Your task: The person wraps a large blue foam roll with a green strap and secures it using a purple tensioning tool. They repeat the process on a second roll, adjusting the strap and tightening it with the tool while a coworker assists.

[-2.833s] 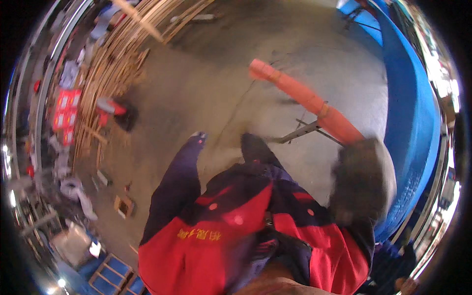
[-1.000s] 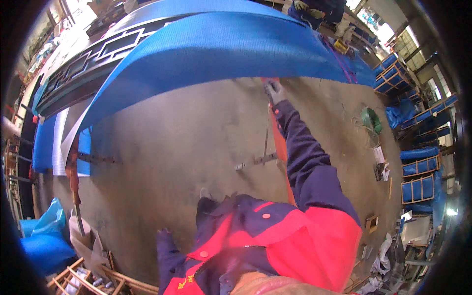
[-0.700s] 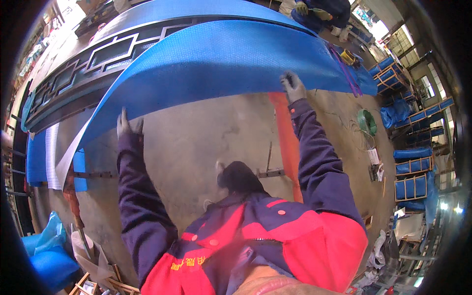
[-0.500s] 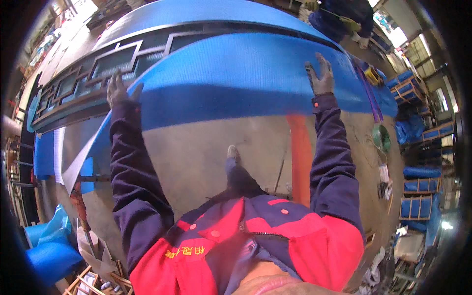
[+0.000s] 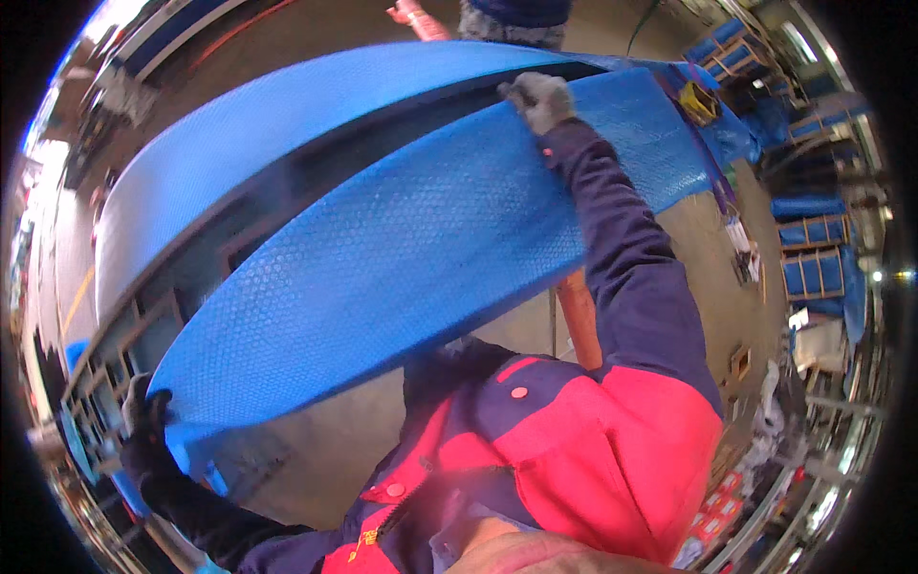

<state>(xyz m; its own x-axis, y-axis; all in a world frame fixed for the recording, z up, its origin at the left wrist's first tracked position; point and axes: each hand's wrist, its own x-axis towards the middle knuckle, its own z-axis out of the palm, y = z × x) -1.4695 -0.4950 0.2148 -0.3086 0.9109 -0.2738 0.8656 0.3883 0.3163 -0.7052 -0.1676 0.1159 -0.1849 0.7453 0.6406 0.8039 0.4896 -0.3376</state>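
Note:
A long dark lattice panel (image 5: pixel 177 282) lies in front of me between two lengths of blue bubble wrap. The near bubble wrap (image 5: pixel 382 258) covers its near side, while the far bubble wrap (image 5: pixel 277 124) stands along the opposite edge. My left hand (image 5: pixel 143 409), in a dark-looking glove, is closed on the near wrap's left end, beside the lattice bars. In a grey glove, my right hand (image 5: pixel 541 101) has its fingers curled over the same wrap's upper edge, toward the panel's right end.
A purple strap (image 5: pixel 710 158) with a yellow object (image 5: pixel 698 103) crosses the wrapped right end. Beneath the near wrap an orange upright piece (image 5: pixel 578 316) shows. Another person (image 5: pixel 516 24) stands beyond the panel. Wooden frames with blue wrapping (image 5: pixel 813 273) sit at far right.
My view has turned. My left hand has gone down and left along the wrap to its end; my right hand, formerly spread, now curls over the upper edge. The near wrap covers more lattice.

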